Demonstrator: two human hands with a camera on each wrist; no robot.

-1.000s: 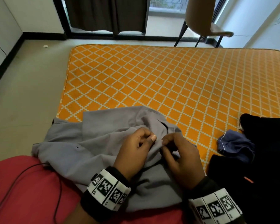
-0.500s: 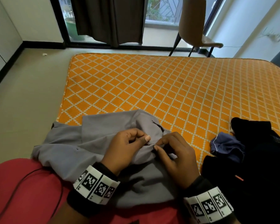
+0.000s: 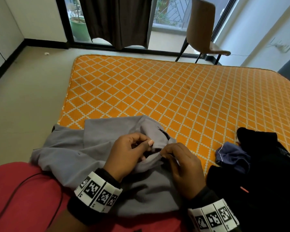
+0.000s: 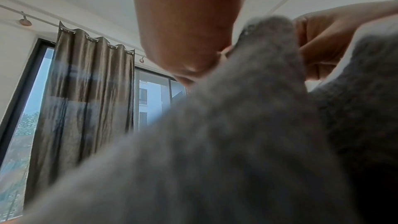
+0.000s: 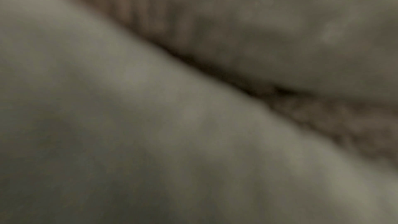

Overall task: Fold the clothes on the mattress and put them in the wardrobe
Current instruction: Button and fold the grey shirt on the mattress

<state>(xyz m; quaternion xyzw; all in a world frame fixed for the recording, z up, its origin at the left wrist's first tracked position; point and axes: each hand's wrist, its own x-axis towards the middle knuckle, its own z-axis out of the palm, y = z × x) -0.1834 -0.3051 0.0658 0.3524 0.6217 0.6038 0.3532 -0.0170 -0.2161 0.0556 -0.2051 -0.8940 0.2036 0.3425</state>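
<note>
Dark clothes pile (image 3: 264, 173) right of grey garment (image 3: 70, 153); chair (image 3: 203, 29) beyond mattress (image 3: 157, 91).

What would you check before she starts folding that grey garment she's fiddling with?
1. Both hands hold the grey garment: ok; left hand and right hand pinch one bunched fold.
2. Garment spread flat: not ok; it is crumpled, partly on her lap.
3. Bare space on the orange mattress ahead: ok.
4. Dark clothes pile apart from the grey garment: ok; it lies to the right.
5. Fastening at the pinched spot done up: cannot tell; fingers cover it.
6. Wardrobe open: cannot tell; not in view.
</note>
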